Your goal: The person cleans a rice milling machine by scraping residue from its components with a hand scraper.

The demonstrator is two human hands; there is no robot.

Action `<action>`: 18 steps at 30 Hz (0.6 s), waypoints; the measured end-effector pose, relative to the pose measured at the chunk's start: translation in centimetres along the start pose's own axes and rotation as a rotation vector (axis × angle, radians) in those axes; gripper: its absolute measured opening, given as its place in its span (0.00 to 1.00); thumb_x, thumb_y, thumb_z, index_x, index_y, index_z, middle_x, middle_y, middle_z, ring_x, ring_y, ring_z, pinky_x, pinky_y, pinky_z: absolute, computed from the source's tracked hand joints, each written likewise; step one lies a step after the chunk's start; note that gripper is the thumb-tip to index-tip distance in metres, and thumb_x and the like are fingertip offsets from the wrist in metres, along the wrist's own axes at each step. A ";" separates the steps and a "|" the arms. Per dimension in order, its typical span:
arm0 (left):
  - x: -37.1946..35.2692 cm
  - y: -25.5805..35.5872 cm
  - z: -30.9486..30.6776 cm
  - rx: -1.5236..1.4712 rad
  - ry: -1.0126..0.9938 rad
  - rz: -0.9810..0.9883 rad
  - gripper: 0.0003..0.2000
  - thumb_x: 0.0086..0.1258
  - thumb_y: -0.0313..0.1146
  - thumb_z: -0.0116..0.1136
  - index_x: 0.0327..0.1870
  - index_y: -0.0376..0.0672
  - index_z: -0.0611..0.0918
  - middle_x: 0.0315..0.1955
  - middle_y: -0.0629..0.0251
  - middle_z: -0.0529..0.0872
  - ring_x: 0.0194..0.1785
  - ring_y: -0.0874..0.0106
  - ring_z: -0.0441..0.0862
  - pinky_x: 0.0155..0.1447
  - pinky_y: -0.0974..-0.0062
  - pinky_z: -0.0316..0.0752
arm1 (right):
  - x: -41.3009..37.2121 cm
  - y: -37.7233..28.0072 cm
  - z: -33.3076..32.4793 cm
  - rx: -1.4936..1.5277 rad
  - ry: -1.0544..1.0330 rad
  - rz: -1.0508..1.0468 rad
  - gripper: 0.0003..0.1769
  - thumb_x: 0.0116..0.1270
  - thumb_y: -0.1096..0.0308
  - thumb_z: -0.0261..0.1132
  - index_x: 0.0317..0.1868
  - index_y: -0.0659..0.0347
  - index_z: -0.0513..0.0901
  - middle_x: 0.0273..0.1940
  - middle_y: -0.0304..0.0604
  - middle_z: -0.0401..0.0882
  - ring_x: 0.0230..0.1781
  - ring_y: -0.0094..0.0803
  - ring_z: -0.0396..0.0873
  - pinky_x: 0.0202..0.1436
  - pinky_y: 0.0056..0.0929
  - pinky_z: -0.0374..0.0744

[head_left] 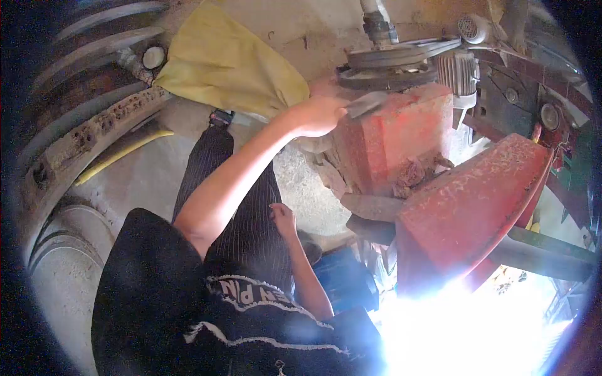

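Observation:
My left hand (320, 117) reaches out at upper centre, its fingers closed on a flat, greyish blade-like tool (367, 104). Motion blurs this tool, which lies against or just over the upper left edge of a worn red metal housing (392, 135). Above the housing sits a dark pulley wheel (389, 76) with belts round it. Low beside my striped trouser leg (251, 232), my right hand (284, 219) hangs with loosely bent fingers and nothing visible in it.
Yellow cloth (232, 62) lies at the upper left, near a rusty perforated metal bar (94, 128). A finned motor (458, 74) stands right of the pulley. A red sloping chute (473, 207) juts out at the right. Strong glare hides the lower right.

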State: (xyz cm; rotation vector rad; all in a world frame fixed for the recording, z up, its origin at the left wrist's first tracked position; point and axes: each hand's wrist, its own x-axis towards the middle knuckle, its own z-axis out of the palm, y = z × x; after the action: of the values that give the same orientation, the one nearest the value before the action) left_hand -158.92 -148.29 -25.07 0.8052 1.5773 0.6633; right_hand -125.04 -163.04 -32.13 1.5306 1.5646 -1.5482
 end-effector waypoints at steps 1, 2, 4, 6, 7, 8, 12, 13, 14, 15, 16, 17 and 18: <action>0.7 -1.2 1.1 -0.032 0.034 0.059 0.18 0.76 0.40 0.39 0.63 0.48 0.72 0.52 0.45 0.79 0.56 0.51 0.77 0.59 0.60 0.69 | -0.3 -0.2 0.1 -0.036 0.017 -0.032 0.15 0.69 0.61 0.56 0.45 0.62 0.83 0.26 0.38 0.81 0.24 0.22 0.75 0.29 0.21 0.73; 1.1 -2.0 1.7 -0.061 0.074 0.116 0.19 0.76 0.40 0.39 0.64 0.48 0.71 0.52 0.45 0.79 0.56 0.50 0.76 0.60 0.59 0.69 | -0.6 0.0 0.3 -0.073 0.029 -0.070 0.15 0.70 0.60 0.56 0.45 0.62 0.83 0.26 0.38 0.80 0.24 0.22 0.74 0.28 0.22 0.72; 1.4 -2.3 0.7 -0.069 0.143 0.186 0.19 0.76 0.40 0.39 0.64 0.47 0.70 0.53 0.45 0.79 0.56 0.49 0.76 0.60 0.59 0.69 | 0.2 0.4 0.4 -0.039 0.012 -0.028 0.15 0.70 0.60 0.56 0.45 0.62 0.83 0.26 0.37 0.80 0.23 0.22 0.74 0.28 0.22 0.72; 0.3 -1.0 -0.1 0.039 -0.016 -0.067 0.20 0.76 0.40 0.39 0.66 0.47 0.69 0.54 0.45 0.78 0.57 0.49 0.76 0.60 0.60 0.69 | 1.2 0.3 0.4 -0.004 0.001 0.021 0.15 0.70 0.60 0.56 0.45 0.61 0.83 0.25 0.37 0.80 0.22 0.22 0.73 0.28 0.21 0.72; -0.5 -0.3 0.0 0.040 -0.021 -0.065 0.20 0.76 0.40 0.39 0.66 0.47 0.69 0.54 0.45 0.78 0.57 0.49 0.76 0.60 0.60 0.69 | 1.2 0.1 0.4 -0.009 -0.007 0.035 0.15 0.69 0.60 0.56 0.45 0.61 0.83 0.25 0.36 0.80 0.23 0.21 0.73 0.28 0.21 0.72; -1.7 0.4 0.5 -0.037 0.077 0.077 0.20 0.76 0.40 0.39 0.65 0.47 0.69 0.54 0.45 0.78 0.57 0.49 0.76 0.60 0.59 0.69 | 0.4 0.2 0.4 -0.012 -0.017 0.060 0.15 0.69 0.61 0.57 0.45 0.61 0.83 0.25 0.36 0.80 0.23 0.21 0.73 0.28 0.21 0.71; 0.0 0.8 -0.6 0.011 0.018 -0.001 0.20 0.77 0.41 0.38 0.66 0.46 0.69 0.53 0.44 0.78 0.57 0.49 0.76 0.60 0.58 0.69 | 0.3 -1.2 0.2 -0.058 -0.002 0.020 0.14 0.69 0.62 0.56 0.44 0.62 0.83 0.25 0.36 0.79 0.23 0.20 0.73 0.28 0.21 0.71; 0.5 1.0 -1.1 0.120 -0.069 -0.123 0.20 0.77 0.41 0.38 0.66 0.46 0.69 0.52 0.44 0.79 0.56 0.49 0.76 0.60 0.58 0.69 | 0.8 -0.5 0.3 -0.027 -0.011 0.012 0.14 0.70 0.61 0.56 0.44 0.61 0.83 0.25 0.36 0.79 0.23 0.21 0.74 0.29 0.22 0.72; 0.2 0.7 -0.6 0.120 -0.063 -0.117 0.20 0.77 0.41 0.38 0.66 0.46 0.69 0.52 0.44 0.79 0.56 0.49 0.76 0.60 0.58 0.69 | 1.0 0.5 0.3 0.000 -0.019 0.010 0.15 0.70 0.61 0.56 0.43 0.61 0.84 0.25 0.36 0.79 0.24 0.21 0.74 0.29 0.22 0.73; -1.2 0.6 0.4 0.056 0.062 0.005 0.20 0.76 0.41 0.39 0.66 0.46 0.69 0.50 0.43 0.80 0.54 0.48 0.77 0.58 0.57 0.70 | 0.7 0.6 0.5 -0.003 -0.011 0.011 0.15 0.70 0.61 0.56 0.43 0.61 0.84 0.25 0.36 0.79 0.24 0.21 0.74 0.29 0.22 0.73; -1.8 0.7 0.9 -0.010 0.183 0.132 0.20 0.76 0.40 0.39 0.66 0.45 0.69 0.48 0.42 0.80 0.52 0.47 0.78 0.56 0.56 0.71 | 0.5 0.7 1.0 -0.019 0.038 -0.072 0.15 0.70 0.60 0.56 0.43 0.61 0.84 0.26 0.37 0.80 0.25 0.22 0.75 0.31 0.23 0.73; -1.6 0.8 1.0 -0.016 0.175 0.141 0.20 0.76 0.40 0.39 0.66 0.45 0.69 0.48 0.42 0.80 0.52 0.47 0.78 0.56 0.56 0.71 | 0.2 0.6 0.9 -0.036 0.085 -0.152 0.15 0.70 0.60 0.56 0.42 0.61 0.84 0.26 0.37 0.80 0.26 0.23 0.76 0.34 0.24 0.74; -1.6 0.8 1.0 -0.015 0.133 0.062 0.20 0.76 0.40 0.39 0.65 0.45 0.69 0.47 0.42 0.80 0.51 0.46 0.78 0.55 0.56 0.72 | 0.2 0.3 0.7 -0.054 0.041 -0.073 0.15 0.69 0.59 0.56 0.42 0.60 0.84 0.27 0.38 0.81 0.29 0.25 0.78 0.38 0.25 0.75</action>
State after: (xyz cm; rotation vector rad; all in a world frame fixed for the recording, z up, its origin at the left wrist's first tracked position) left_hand -157.74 -149.15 -23.63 0.8154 1.6699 0.7867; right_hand -125.06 -163.61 -32.63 1.4997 1.6891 -1.5092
